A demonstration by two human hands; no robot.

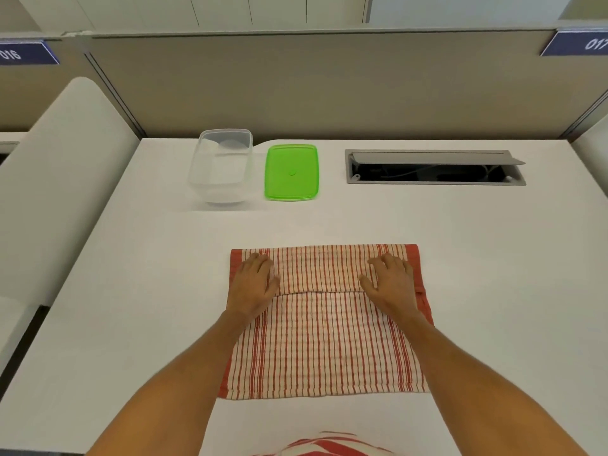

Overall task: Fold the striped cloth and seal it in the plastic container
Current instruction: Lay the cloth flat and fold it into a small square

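Both hands, left hand point(253, 279) & right hand point(391, 279), spread flat on striped cloth point(324, 343); soft, limp, prob best pinched at corners.

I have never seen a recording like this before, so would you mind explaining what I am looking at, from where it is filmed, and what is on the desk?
There is no machine here: a person works with bare hands, and the single picture comes from a wide-angle camera on their head, looking forward and down. The left hand and right hand press flat, fingers open, on a red-striped cloth whose far part is folded over toward the person. Neither hand grips anything. Further back on the white desk stand an empty clear plastic container and, just to its right, its green lid, lying flat and apart from it. To the right of that is an open cable hatch.
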